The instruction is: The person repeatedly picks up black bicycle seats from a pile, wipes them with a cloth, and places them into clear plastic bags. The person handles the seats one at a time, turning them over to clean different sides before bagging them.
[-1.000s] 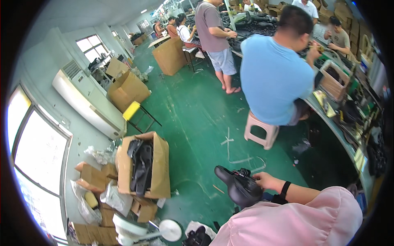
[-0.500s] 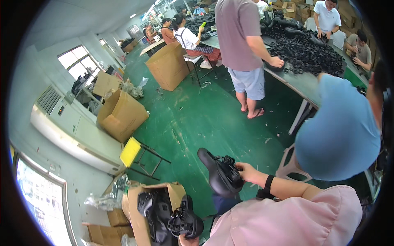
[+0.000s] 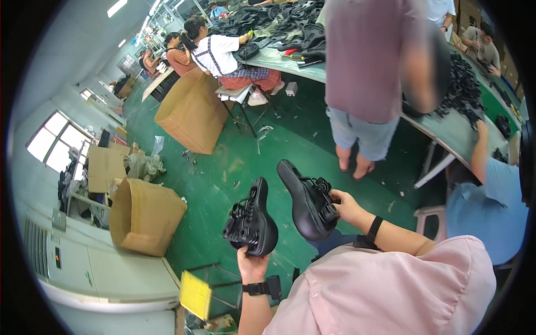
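My left hand [image 3: 252, 264] grips a black bicycle saddle [image 3: 252, 221] from below and holds it upright, underside rails facing left. My right hand [image 3: 347, 207] holds a second black saddle [image 3: 306, 200] by its rail clamp, with the nose pointing up and left. The two saddles sit side by side, a small gap between them, above the green floor. A black band is on each wrist. My pink sleeve fills the lower right.
A large open cardboard box [image 3: 144, 214] lies on its side at left, another box [image 3: 192, 113] stands farther back. A yellow stool [image 3: 196, 292] is below my left hand. A standing person [image 3: 373, 72] and seated workers are at a long table [image 3: 446, 127] piled with black saddles.
My left hand has come up holding a second saddle, now beside the one in my right hand. The view has swung away from the box of saddles toward the far end of the room.
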The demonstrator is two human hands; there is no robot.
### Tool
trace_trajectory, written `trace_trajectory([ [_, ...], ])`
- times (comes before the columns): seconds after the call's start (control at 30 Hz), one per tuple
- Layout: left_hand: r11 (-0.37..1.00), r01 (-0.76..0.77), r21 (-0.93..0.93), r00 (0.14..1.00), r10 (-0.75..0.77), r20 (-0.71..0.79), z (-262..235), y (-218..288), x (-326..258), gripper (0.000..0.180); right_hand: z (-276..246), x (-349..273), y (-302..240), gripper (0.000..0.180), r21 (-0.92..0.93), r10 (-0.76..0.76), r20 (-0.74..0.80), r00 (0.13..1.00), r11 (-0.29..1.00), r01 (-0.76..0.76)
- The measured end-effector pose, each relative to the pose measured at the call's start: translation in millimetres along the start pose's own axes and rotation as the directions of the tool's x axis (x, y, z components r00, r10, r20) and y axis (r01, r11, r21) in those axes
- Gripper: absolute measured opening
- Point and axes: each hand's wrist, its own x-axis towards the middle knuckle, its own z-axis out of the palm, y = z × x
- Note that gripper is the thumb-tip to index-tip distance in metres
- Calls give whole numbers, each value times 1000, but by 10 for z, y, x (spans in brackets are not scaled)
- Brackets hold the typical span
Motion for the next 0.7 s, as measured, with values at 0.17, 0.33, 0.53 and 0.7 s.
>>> trace_trajectory([
  [0.17, 996, 1, 88, 996, -9, 87, 1084, 466, 1530, 51, 166, 1956, -393, 6, -78, -100, -96, 990, 993, 93],
  [0.33, 987, 152, 57, 986, -155, 68, 1953, 1070, 3092, 47, 81, 3802, -1302, 12, -123, -155, -163, 974, 983, 135],
  [0.53, 954, 284, 92, 918, -299, 262, 3047, 1421, 5273, 42, -425, 5923, -2516, 9, -484, -327, -174, 929, 850, 208],
  [0.7, 887, 450, 103, 817, -456, 352, 4100, 1370, 6777, 39, -1191, 7472, -3323, 20, -766, -376, -164, 912, 631, 123],
])
